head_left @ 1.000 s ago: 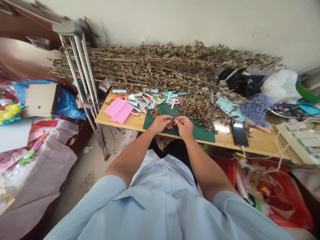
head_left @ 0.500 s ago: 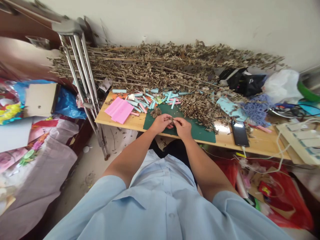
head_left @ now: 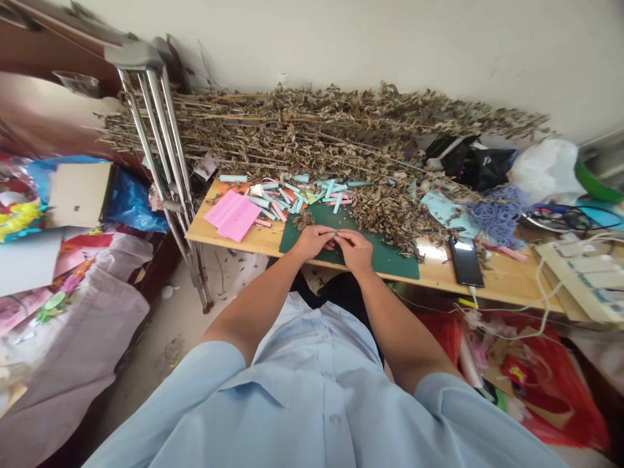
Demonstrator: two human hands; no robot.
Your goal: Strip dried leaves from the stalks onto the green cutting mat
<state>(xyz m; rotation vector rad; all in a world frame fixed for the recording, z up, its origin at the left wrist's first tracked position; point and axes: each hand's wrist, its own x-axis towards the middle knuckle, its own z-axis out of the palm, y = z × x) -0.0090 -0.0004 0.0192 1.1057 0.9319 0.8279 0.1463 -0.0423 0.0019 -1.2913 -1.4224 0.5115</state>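
My left hand (head_left: 312, 243) and my right hand (head_left: 355, 251) meet over the near edge of a green cutting mat (head_left: 390, 261). Both are closed, thumbs and fingertips pinching a small bit of dried leaf (head_left: 335, 234) between them, mostly hidden by the fingers. Just beyond my left hand sits a little clump of crumbled dried leaves (head_left: 305, 219). A larger heap of loose dried leaves (head_left: 390, 214) covers the mat's right side. Blue and pink paper rolls (head_left: 331, 188) lie scattered behind the mat, and pink paper sheets (head_left: 233, 214) rest to its left.
Long dried leafy stalks (head_left: 292, 127) line the back against the wall. Metal crutches (head_left: 163, 130) lean at the left. A phone (head_left: 465, 260) on a cable, purple yarn (head_left: 500, 214) and a power strip (head_left: 585, 273) occupy the right. Red bags (head_left: 560, 390) lie below the wooden table (head_left: 199, 227).
My fingertips have drawn closer together and cover more of the leaf bit. The hands stay in nearly the same place, and the view has shifted very slightly.
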